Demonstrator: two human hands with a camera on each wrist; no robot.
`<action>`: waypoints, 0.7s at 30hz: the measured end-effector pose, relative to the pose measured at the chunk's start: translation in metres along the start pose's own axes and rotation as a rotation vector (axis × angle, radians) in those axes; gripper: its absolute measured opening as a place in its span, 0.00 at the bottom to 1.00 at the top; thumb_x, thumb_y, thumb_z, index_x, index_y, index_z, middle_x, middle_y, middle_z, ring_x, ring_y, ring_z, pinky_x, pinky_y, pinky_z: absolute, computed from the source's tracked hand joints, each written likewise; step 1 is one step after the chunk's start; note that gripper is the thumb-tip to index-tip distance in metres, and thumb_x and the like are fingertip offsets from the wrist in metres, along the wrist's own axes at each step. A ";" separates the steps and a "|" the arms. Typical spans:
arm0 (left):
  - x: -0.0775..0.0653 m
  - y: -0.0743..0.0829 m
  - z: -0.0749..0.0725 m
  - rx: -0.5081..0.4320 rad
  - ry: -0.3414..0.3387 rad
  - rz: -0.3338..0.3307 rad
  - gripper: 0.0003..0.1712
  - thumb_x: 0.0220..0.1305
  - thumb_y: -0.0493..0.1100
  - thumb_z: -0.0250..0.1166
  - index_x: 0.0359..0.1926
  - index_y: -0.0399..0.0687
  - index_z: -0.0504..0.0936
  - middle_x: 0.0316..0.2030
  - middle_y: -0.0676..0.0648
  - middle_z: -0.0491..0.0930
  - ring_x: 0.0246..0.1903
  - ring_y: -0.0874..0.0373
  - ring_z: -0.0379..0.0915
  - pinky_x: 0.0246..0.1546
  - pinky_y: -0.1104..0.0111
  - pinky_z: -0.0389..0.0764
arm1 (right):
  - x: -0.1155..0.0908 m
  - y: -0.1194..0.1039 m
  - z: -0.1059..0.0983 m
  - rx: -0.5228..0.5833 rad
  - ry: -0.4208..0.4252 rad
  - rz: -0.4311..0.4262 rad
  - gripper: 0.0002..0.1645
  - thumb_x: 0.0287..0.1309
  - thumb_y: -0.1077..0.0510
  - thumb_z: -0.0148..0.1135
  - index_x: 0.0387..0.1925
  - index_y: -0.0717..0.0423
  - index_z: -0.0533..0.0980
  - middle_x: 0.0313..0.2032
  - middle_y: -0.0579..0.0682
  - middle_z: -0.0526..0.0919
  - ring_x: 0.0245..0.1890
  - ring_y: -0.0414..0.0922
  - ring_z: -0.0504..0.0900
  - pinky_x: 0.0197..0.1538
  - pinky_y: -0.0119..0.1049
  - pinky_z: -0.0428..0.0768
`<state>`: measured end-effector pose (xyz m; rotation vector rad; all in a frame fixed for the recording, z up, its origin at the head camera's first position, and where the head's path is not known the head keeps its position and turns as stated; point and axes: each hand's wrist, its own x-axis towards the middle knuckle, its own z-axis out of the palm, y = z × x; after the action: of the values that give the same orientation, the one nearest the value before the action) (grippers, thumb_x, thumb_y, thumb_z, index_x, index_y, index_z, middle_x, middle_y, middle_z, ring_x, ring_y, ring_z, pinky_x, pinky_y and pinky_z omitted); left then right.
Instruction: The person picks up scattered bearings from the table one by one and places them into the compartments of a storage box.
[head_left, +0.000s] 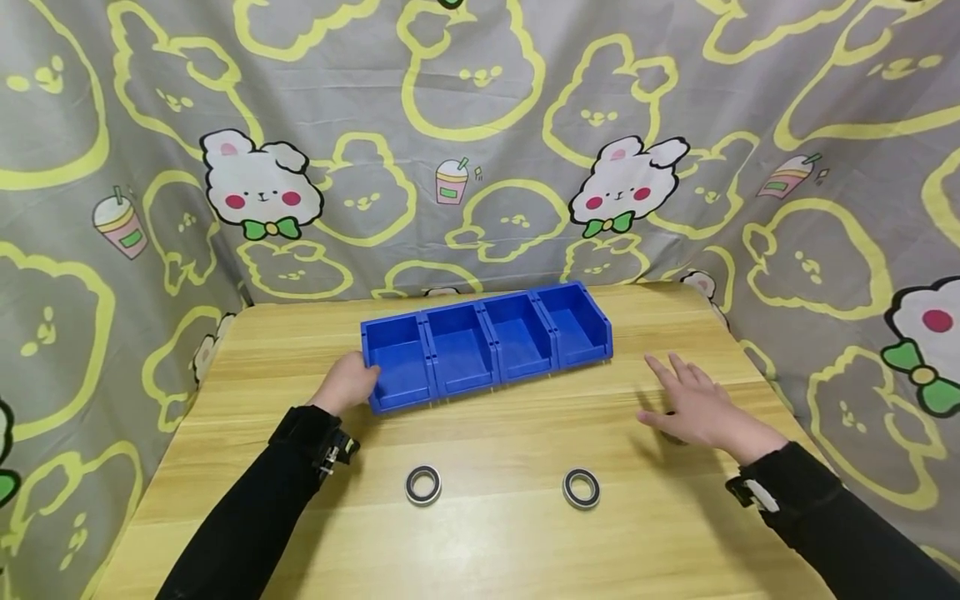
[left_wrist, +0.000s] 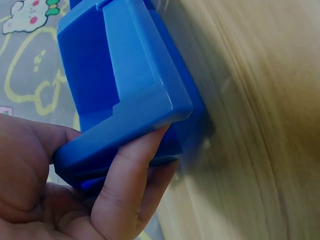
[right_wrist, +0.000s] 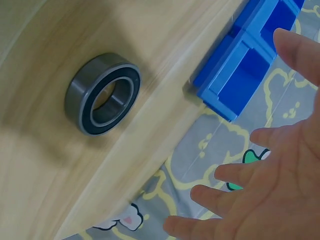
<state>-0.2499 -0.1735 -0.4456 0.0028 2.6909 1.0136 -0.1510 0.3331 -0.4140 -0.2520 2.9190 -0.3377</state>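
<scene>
A row of joined blue storage bins (head_left: 462,350) stands slantwise toward the back of the table. At its left end, my left hand (head_left: 347,383) grips the side wall of the outermost bin; the left wrist view shows the fingers (left_wrist: 122,185) curled under its edge. My right hand (head_left: 701,408) hovers with fingers spread, holding nothing. Below it lies a ball bearing (right_wrist: 77,102), mostly hidden by the hand in the head view. Two more bearings lie nearer the front, one at left (head_left: 409,486) and one at right (head_left: 567,488).
The light wood-grain table (head_left: 495,550) carries all these things. A grey curtain (head_left: 517,108) with yellow outlines and white rabbit faces hangs behind it and along both sides.
</scene>
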 end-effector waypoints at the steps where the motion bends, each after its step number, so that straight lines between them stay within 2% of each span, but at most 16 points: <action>1: -0.001 0.000 0.000 0.000 -0.005 -0.002 0.16 0.75 0.41 0.48 0.43 0.30 0.75 0.32 0.40 0.78 0.28 0.52 0.79 0.26 0.65 0.77 | 0.000 0.002 0.000 0.004 0.001 0.002 0.63 0.59 0.26 0.57 0.79 0.59 0.44 0.71 0.80 0.45 0.66 0.82 0.47 0.58 0.81 0.49; 11: -0.016 -0.003 0.001 0.005 -0.077 0.033 0.20 0.75 0.39 0.46 0.54 0.25 0.72 0.32 0.40 0.77 0.28 0.53 0.76 0.25 0.65 0.75 | -0.005 0.013 -0.003 -0.005 0.006 0.015 0.61 0.61 0.31 0.60 0.77 0.64 0.46 0.69 0.82 0.46 0.64 0.83 0.49 0.58 0.79 0.54; 21: -0.024 -0.010 -0.001 -0.016 -0.121 0.044 0.21 0.75 0.38 0.46 0.57 0.23 0.70 0.34 0.39 0.77 0.29 0.53 0.78 0.28 0.61 0.80 | -0.007 0.018 -0.002 0.054 -0.012 0.029 0.63 0.61 0.30 0.59 0.78 0.64 0.43 0.70 0.83 0.43 0.65 0.84 0.45 0.60 0.78 0.49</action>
<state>-0.2263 -0.1841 -0.4459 0.1172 2.5839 1.0142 -0.1473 0.3520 -0.4149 -0.2020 2.8940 -0.4086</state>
